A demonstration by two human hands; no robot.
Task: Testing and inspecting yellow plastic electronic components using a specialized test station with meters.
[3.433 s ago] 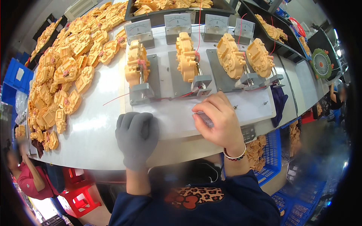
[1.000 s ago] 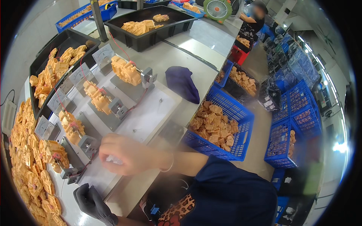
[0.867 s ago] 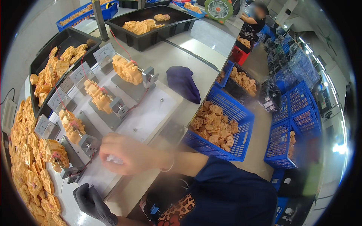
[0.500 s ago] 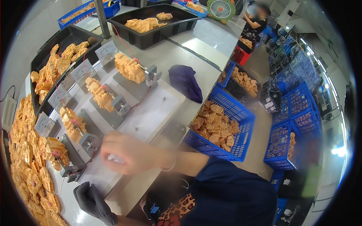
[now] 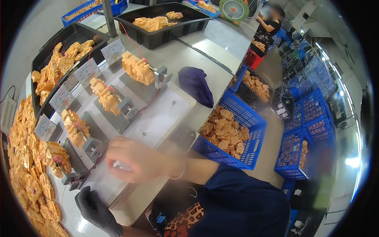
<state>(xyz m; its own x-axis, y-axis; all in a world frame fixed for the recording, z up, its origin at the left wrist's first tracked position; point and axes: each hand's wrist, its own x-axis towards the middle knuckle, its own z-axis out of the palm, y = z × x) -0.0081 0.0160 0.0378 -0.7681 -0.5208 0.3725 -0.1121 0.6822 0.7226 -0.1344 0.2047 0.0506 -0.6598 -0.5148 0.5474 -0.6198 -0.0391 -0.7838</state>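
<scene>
Your bare right hand (image 5: 136, 161) (curled, like your grey-gloved left hand (image 5: 94, 209); contents unclear) could, if drifting left, jar the boxy grey metal block (image 5: 94, 148).

There are four dial meters (image 5: 112, 53), four clamped yellow casings (image 5: 138, 69), one purple cloth (image 5: 196, 87) and one fan (image 5: 233, 10).

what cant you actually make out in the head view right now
In the head view:
Right hand: a pale patch shows inside its curl; the hand and blur hide whether it is a held thing.
Left hand: its dark glove is curled in, hiding whether anything is inside.
Meters: needle positions are too small to read.
Heap of yellow parts: the picture's dark rim cuts off its left side.
</scene>
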